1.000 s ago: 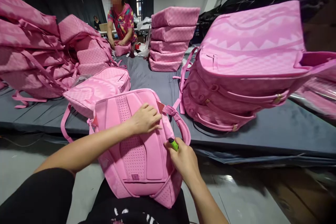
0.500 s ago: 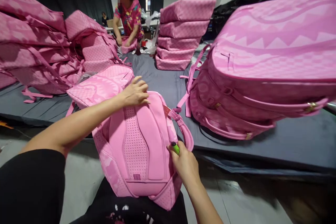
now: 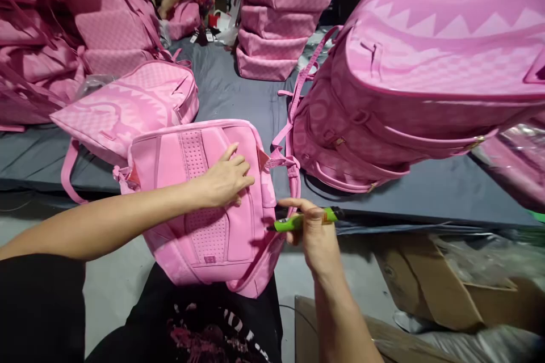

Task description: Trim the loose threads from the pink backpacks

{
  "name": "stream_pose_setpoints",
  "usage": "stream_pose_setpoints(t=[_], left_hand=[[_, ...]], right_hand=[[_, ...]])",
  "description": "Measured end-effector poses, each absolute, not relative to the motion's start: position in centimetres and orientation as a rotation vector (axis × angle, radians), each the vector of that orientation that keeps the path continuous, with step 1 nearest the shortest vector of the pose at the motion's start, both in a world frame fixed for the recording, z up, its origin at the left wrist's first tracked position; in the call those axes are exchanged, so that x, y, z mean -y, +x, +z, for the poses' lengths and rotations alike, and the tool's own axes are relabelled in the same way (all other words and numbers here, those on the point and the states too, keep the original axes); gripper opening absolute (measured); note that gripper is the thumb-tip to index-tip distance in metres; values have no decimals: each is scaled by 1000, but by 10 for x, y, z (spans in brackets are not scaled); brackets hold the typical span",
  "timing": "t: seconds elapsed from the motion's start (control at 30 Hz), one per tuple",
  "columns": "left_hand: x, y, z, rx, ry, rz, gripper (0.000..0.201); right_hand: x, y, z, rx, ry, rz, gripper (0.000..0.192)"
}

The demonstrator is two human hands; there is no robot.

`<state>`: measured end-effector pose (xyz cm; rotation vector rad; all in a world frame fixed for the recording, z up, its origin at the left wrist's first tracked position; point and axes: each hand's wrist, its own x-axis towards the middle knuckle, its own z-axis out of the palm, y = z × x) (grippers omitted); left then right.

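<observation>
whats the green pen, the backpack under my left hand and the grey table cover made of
Green pen: probably plastic, smooth with a slight sheen. Backpack: perhaps faux leather or padded fabric, matt, with a dotted centre strip. Table cover: likely thin cloth or sheeting, dull, showing creases.

The nearest backpack (image 3: 240, 232) is bubblegum pink, its centre strip (image 3: 208, 233) dotted, its corner tabs (image 3: 263, 158) orange-red. The marker (image 3: 286, 224) is lime green with black ends. Pale jagged teeth cross deeper pink on the right-hand backpack (image 3: 447, 39), edged by checks. The table (image 3: 217, 88) is slate grey; the cardboard box (image 3: 421, 281), brown.
</observation>
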<state>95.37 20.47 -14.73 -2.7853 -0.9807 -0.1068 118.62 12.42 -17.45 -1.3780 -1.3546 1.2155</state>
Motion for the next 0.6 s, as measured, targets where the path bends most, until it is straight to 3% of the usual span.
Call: stream_pose_setpoints(t=[0.23, 0.43, 0.6], left_hand=[[-198, 944, -152, 926, -3029, -331, 24], [-195, 942, -164, 876, -2911, -470, 8], [-195, 943, -168, 860, -2897, -488, 6]], right_hand=[[-134, 1149, -191, 1135, -1341, 1146, 38], [-136, 1127, -199, 1198, -1369, 1047, 32], [-140, 1125, -203, 1262, -1434, 962, 33]])
